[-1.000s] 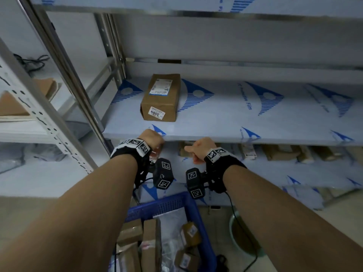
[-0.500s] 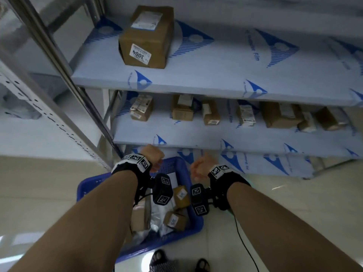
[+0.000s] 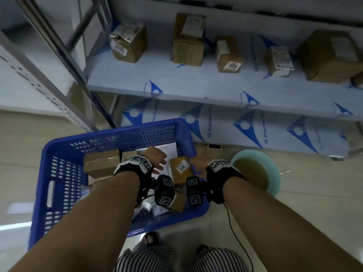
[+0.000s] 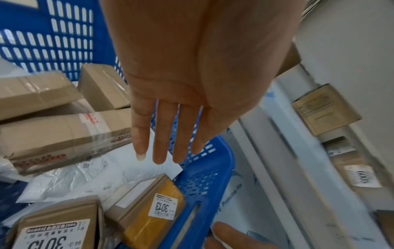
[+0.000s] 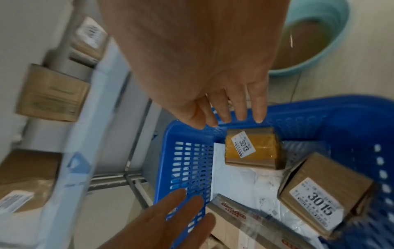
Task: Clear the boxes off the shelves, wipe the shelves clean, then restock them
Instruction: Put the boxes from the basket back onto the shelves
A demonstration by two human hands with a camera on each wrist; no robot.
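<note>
Box 3013 (image 3: pixel 179 169) lengthwise toward shelves (image 3: pixel 196 87)

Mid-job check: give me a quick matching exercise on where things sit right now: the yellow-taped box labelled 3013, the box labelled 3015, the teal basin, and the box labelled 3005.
Things:
1. box 3013
2. box 3015
3. teal basin
4. box 3005

Places:
A. on the shelf, far left of the row
B. on the floor, right of the blue basket
C. in the basket, below the right hand
D. in the basket, label up, nearer the person

Pairs: 1-C, 2-D, 3-B, 4-A
</note>
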